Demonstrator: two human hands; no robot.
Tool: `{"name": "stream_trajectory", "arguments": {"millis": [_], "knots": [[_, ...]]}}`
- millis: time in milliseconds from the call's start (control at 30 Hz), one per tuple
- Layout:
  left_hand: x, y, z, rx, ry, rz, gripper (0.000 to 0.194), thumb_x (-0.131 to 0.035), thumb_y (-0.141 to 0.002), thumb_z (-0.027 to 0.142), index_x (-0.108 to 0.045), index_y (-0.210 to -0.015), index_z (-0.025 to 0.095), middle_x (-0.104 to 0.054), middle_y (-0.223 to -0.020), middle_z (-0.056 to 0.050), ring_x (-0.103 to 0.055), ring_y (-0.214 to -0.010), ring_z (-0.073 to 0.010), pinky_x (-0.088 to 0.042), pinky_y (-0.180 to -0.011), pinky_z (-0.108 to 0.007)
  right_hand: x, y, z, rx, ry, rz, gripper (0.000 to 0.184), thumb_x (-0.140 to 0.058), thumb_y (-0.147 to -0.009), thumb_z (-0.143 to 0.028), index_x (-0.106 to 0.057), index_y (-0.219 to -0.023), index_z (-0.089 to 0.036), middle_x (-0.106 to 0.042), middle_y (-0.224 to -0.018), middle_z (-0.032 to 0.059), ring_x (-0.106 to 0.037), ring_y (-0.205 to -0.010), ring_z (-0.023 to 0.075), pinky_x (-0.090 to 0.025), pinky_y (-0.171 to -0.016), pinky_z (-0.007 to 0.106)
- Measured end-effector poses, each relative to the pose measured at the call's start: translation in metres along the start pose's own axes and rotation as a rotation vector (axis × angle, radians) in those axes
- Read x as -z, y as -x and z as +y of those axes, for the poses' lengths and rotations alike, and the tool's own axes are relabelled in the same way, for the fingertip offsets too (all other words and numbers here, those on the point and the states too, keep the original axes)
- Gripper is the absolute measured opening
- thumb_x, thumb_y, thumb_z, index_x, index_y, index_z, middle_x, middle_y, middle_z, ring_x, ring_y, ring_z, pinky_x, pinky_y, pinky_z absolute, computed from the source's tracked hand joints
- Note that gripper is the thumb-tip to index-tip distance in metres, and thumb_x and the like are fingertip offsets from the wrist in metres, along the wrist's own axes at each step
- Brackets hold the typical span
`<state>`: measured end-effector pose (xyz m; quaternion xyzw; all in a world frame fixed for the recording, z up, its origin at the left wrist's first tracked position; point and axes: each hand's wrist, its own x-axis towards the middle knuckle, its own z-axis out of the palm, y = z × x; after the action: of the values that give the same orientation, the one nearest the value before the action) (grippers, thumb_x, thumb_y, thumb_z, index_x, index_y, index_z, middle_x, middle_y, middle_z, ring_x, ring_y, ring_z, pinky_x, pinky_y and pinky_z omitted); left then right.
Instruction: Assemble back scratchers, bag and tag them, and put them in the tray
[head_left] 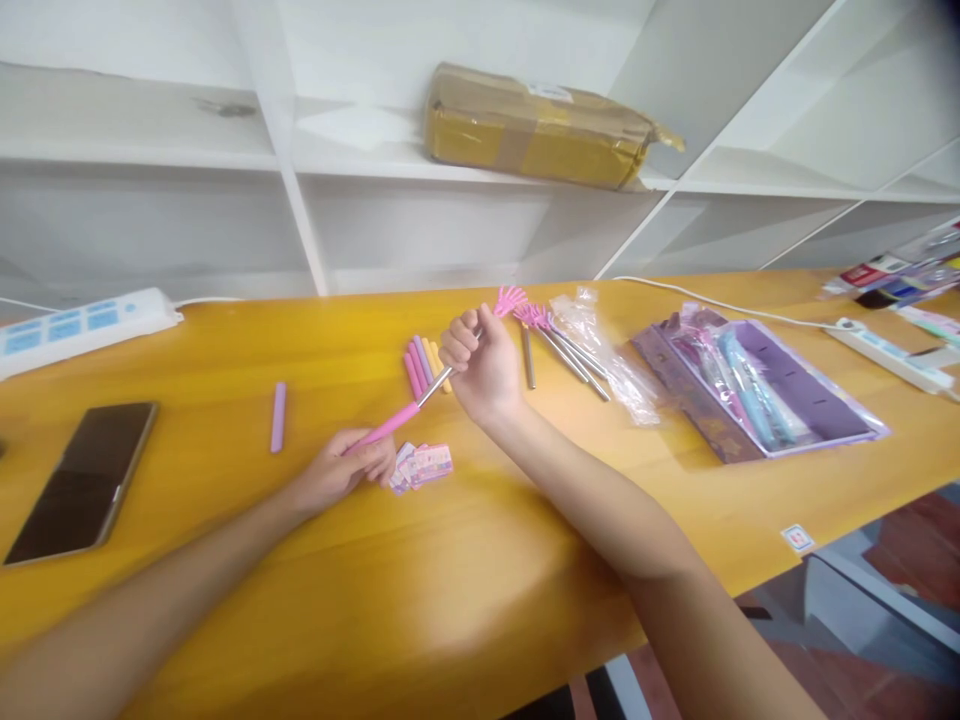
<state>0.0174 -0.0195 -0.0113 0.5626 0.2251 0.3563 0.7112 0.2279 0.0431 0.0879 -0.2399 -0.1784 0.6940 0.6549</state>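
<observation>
A back scratcher with a pink handle (386, 427), a thin metal rod (435, 386) and a pink hand-shaped head (511, 300) slants up across the middle. My left hand (349, 468) is closed around the lower end of the handle. Higher up, my right hand (484, 365) grips the metal rod, with the pink head seeming to stick out beyond its fingers. Just behind lie several pink, purple and yellow tubes (420, 365), partly covered by my right hand. Small printed cards (424, 466) lie beside my left hand. Right of my right hand rest several metal rods (574, 355) with pink hand-shaped heads.
Clear plastic bags (611, 355) lie by the rods. A purple box (806, 385) holds wrapped items. On the left are a purple tube (278, 417), a phone (81, 480) and a power strip (90, 327). A taped parcel (536, 130) sits on the shelf.
</observation>
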Motion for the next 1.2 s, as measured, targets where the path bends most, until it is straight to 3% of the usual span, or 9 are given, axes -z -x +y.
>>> {"name": "stream_trajectory", "arguments": {"millis": [200, 400, 733, 800, 933, 1033, 1200], "knots": [[0.002, 0.001, -0.003, 0.024, -0.037, 0.014, 0.049, -0.05, -0.107, 0.043, -0.042, -0.064, 0.021, -0.049, -0.062, 0.001, -0.05, -0.062, -0.017, -0.037, -0.069, -0.034, 0.001, 0.003, 0.008, 0.055, 0.027, 0.012, 0.045, -0.043, -0.111, -0.045, -0.031, -0.077, -0.019, -0.022, -0.058, -0.0067, -0.022, -0.045, 0.0062, -0.022, -0.042, 0.018], [0.001, 0.0, -0.002, 0.005, -0.014, 0.037, 0.049, -0.051, -0.107, 0.042, -0.042, -0.064, 0.021, -0.044, -0.059, 0.003, -0.05, -0.062, -0.017, -0.035, -0.068, -0.034, 0.001, 0.008, 0.014, 0.204, 0.019, 0.085, 0.047, -0.039, -0.112, -0.046, -0.025, -0.076, -0.018, -0.025, -0.06, -0.0055, -0.026, -0.046, 0.0062, -0.025, -0.043, 0.019], [0.0, 0.0, -0.004, -0.011, 0.028, 0.058, 0.051, -0.052, -0.106, 0.043, -0.04, -0.062, 0.02, -0.038, -0.058, 0.004, -0.051, -0.059, -0.0163, -0.034, -0.066, -0.034, 0.01, 0.006, 0.02, 0.158, 0.104, 0.051, 0.052, -0.042, -0.11, -0.054, -0.027, -0.075, -0.019, -0.034, -0.058, -0.0049, -0.034, -0.046, 0.0074, -0.033, -0.045, 0.02], [0.0, 0.0, -0.003, -0.007, 0.024, 0.055, 0.052, -0.052, -0.106, 0.043, -0.04, -0.062, 0.02, -0.038, -0.058, 0.004, -0.051, -0.06, -0.0164, -0.034, -0.066, -0.034, 0.014, 0.005, 0.02, 0.151, 0.162, 0.021, 0.053, -0.046, -0.108, -0.057, -0.03, -0.074, -0.019, -0.039, -0.059, -0.0041, -0.041, -0.049, 0.0085, -0.041, -0.05, 0.022], [0.001, 0.001, -0.003, -0.005, 0.008, 0.049, 0.052, -0.051, -0.107, 0.044, -0.041, -0.062, 0.02, -0.039, -0.057, 0.004, -0.051, -0.06, -0.0165, -0.034, -0.067, -0.034, 0.023, 0.002, 0.02, 0.157, 0.25, -0.058, 0.053, -0.053, -0.103, -0.061, -0.041, -0.073, -0.019, -0.051, -0.063, -0.0006, -0.061, -0.066, 0.0129, -0.056, -0.074, 0.029], [0.001, 0.002, -0.003, 0.003, 0.003, 0.051, 0.052, -0.051, -0.106, 0.045, -0.042, -0.062, 0.02, -0.039, -0.057, 0.004, -0.05, -0.06, -0.0166, -0.036, -0.069, -0.034, 0.027, 0.0, 0.021, 0.197, 0.285, -0.113, 0.052, -0.054, -0.101, -0.064, -0.049, -0.075, -0.019, -0.057, -0.067, 0.0018, -0.065, -0.075, 0.0154, -0.057, -0.081, 0.032], [0.001, 0.0, 0.0, 0.006, 0.021, 0.093, 0.054, -0.056, -0.104, 0.048, -0.04, -0.06, 0.021, -0.036, -0.056, 0.004, -0.05, -0.058, -0.0169, -0.035, -0.067, -0.034, 0.023, 0.004, 0.022, 0.266, 0.324, -0.092, 0.054, -0.05, -0.102, -0.066, -0.051, -0.075, -0.019, -0.057, -0.066, 0.002, -0.064, -0.072, 0.0153, -0.056, -0.078, 0.032]]}}
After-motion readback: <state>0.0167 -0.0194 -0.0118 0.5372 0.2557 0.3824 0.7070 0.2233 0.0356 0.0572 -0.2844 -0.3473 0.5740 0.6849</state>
